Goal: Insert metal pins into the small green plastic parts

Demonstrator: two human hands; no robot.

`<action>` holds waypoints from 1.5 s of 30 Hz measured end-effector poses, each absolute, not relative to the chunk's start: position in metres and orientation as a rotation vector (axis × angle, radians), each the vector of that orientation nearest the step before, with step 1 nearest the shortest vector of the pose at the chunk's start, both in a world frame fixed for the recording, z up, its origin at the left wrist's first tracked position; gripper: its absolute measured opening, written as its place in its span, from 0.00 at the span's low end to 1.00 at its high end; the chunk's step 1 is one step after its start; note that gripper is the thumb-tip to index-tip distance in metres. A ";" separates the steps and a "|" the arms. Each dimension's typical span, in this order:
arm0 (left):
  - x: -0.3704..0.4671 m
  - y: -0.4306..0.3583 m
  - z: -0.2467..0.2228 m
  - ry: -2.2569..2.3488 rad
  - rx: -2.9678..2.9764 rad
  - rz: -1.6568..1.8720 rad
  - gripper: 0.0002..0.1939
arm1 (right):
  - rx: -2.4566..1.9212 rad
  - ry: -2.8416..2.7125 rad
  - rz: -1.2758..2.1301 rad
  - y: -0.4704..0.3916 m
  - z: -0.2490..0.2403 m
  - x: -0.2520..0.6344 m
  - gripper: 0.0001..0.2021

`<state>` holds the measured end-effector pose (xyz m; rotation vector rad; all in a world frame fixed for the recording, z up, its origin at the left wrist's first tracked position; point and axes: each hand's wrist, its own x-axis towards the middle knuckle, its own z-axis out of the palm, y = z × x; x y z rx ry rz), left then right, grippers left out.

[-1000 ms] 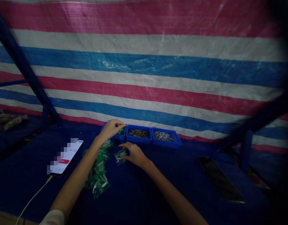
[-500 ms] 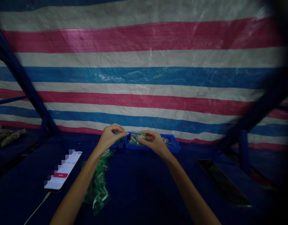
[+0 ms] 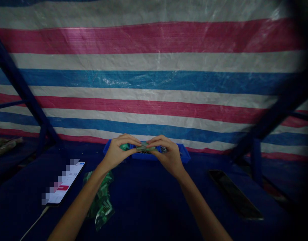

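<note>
My left hand and my right hand meet in front of the blue bins. Each pinches one end of a small clear, greenish plastic bag with silvery pieces in it; their exact kind is too small to tell. Right behind the hands stands a row of blue plastic bins, partly covered by my fingers. Green material shows in the left compartment, and small metal parts show in the right one. Beside my left forearm lies a heap of filled green-tinted bags.
A lit phone with a white cable lies on the left of the dark blue surface. A dark phone-like slab lies on the right. Blue metal posts flank both sides. A striped tarp hangs behind.
My hands have come together, and the small bag that was at my right hand is now stretched between both. The view has shifted slightly.
</note>
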<state>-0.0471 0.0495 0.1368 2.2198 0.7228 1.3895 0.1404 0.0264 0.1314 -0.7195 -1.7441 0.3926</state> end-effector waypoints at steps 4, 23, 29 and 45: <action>-0.049 0.049 0.138 0.645 2.327 1.425 0.02 | -0.684 -1.841 0.233 0.025 0.134 0.144 0.09; -0.066 0.086 0.114 1.049 1.997 1.013 0.18 | -1.184 -1.803 0.474 0.030 0.122 0.139 0.27; -0.122 0.140 0.067 2.000 2.166 0.758 0.14 | -1.234 -1.987 0.512 0.035 0.108 0.136 0.15; -0.128 0.150 0.040 2.099 2.237 0.597 0.14 | -1.250 -2.078 0.494 0.039 0.095 0.128 0.11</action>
